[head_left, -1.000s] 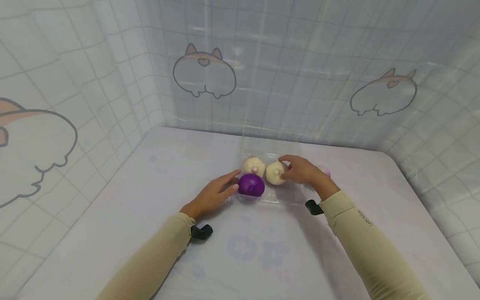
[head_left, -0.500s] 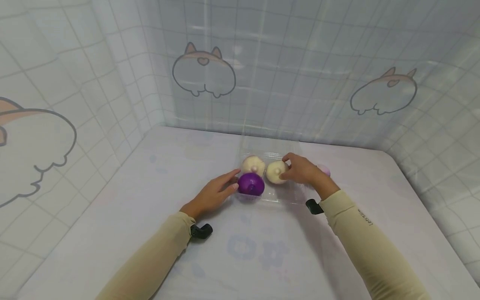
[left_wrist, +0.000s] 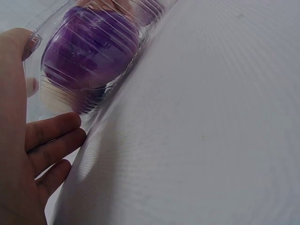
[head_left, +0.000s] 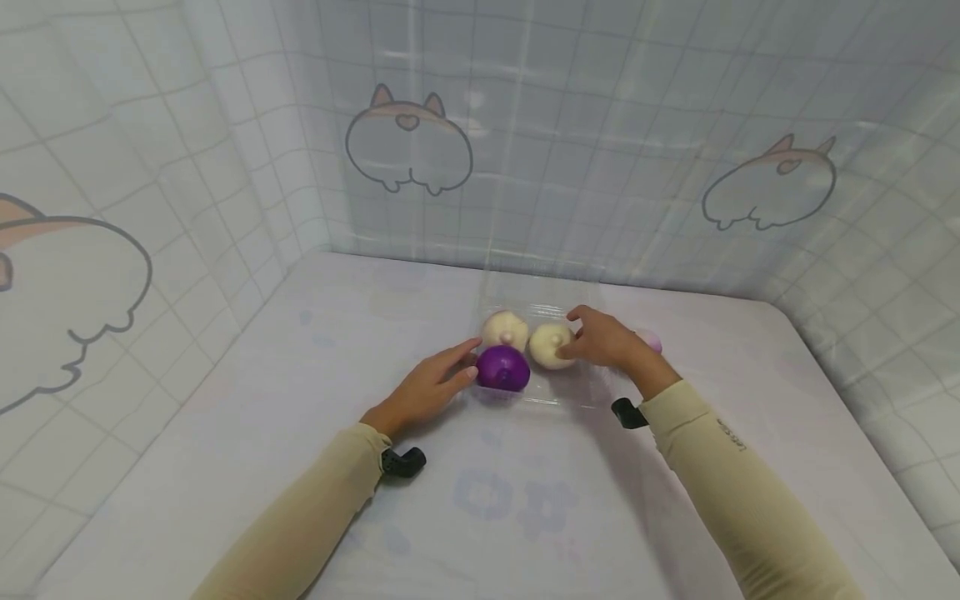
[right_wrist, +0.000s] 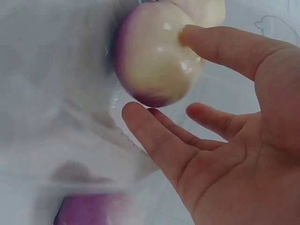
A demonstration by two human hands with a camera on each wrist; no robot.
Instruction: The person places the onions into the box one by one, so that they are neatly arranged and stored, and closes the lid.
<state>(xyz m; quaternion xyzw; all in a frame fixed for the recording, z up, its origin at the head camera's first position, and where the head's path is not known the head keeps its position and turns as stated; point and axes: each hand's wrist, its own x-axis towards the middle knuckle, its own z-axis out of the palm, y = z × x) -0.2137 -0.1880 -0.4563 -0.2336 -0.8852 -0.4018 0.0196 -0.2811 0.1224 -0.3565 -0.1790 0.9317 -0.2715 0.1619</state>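
Observation:
A clear plastic clamshell box (head_left: 558, 393) holds a purple round turnip-like vegetable (head_left: 502, 368) at front left, a cream one (head_left: 506, 331) behind it and another cream one (head_left: 549, 346) to the right. My left hand (head_left: 423, 387) is at the box's left side. In the left wrist view its thumb bends at the rim, while the other visible fingers (left_wrist: 54, 133) lie loosely beside the wall. My right hand (head_left: 603, 339) touches the right cream vegetable with its thumb; in the right wrist view this vegetable (right_wrist: 157, 56) shows purple edges, and the fingers stand apart below it.
Outside the box, a pale pink-purple vegetable (head_left: 648, 340) lies partly hidden behind the right hand. The box's transparent lid (head_left: 536, 287) stands open toward the tiled-pattern curtain (head_left: 585, 167) at the back. A white cloth (head_left: 337, 333) covers the table.
The right hand's fingers have moved slightly right and loosened from the cream vegetable, which has shifted a little left toward the others. The left hand has stayed in place.

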